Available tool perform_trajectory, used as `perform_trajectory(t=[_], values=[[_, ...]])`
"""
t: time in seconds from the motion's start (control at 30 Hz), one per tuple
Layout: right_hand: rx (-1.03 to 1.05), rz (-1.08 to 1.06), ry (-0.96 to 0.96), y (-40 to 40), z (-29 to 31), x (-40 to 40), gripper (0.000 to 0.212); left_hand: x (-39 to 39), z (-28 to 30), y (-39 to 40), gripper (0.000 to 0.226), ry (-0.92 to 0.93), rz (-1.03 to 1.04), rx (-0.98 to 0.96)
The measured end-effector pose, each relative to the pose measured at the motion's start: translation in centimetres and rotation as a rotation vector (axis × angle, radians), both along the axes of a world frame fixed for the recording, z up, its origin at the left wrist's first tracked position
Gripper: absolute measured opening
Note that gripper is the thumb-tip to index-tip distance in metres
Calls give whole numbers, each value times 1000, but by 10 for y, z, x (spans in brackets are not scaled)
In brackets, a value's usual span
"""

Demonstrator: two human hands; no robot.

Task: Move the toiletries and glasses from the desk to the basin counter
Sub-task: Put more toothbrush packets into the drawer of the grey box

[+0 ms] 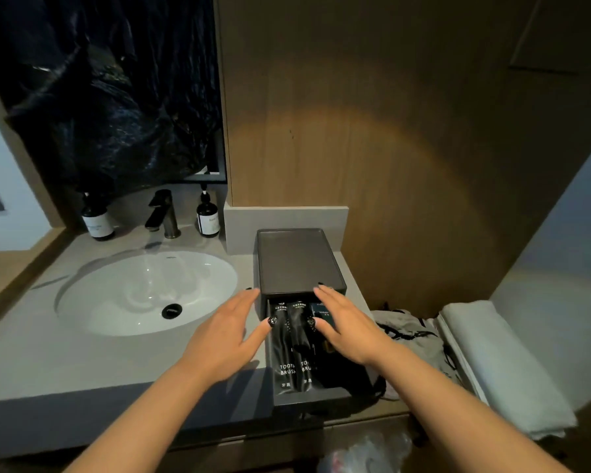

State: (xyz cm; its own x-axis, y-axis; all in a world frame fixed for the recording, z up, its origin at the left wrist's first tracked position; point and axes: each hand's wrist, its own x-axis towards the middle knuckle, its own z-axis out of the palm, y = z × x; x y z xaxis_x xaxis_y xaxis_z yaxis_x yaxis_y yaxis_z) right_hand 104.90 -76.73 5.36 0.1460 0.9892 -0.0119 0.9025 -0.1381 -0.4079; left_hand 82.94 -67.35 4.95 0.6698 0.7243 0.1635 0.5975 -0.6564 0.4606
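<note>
On the basin worktop, right of the sink, we've got a dark grey drawer box with its drawer pulled out toward us, overhanging the worktop edge. Toiletries sit inside: two black toothbrush sachets lying lengthwise side by side, glossy film with white print, plus a small dark blue packet at the back right, partly under our right hand. No glasses visible anywhere in view. Left hand is spread flat, fingers apart, thumb tip over the drawer's left edge; right hand likewise flat and splayed over the drawer's right half. Neither grip is closed on anything, both wide and empty; can't tell whether the palms touch the contents or just hover. Handling guess: sachets are light, thin, soft-walled with a stiff brush core inside, slick film, so they'll slide and may fan out if pinched at one end; best taken across the middle, thumb over and fingers under, or both scooped together. Blue packet looks like a small flat carton, light and rigid enough for a side pinch. Box lid is matte with a raised rim and rounded corners, tray-like; drawer front is matte grey, square-edged. Worktop is smooth pale grey stone, sink is glossy white oval ceramic. Overhanging drawer could tip if we lean on its front
</note>
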Motion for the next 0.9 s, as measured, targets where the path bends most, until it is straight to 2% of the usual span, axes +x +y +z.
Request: perform_trajectory(t=[0.23,0.5,0.9], values=[[-3,74,17,-46,20,8,64,4,3,-62,60,-60,97,-17],[-50,175,16,-94,13,3,66,-11,-1,-142,62,30,220,-35],[25,272,44,-91,40,-59,65,-83,30,-160,67,31,362,-7]])
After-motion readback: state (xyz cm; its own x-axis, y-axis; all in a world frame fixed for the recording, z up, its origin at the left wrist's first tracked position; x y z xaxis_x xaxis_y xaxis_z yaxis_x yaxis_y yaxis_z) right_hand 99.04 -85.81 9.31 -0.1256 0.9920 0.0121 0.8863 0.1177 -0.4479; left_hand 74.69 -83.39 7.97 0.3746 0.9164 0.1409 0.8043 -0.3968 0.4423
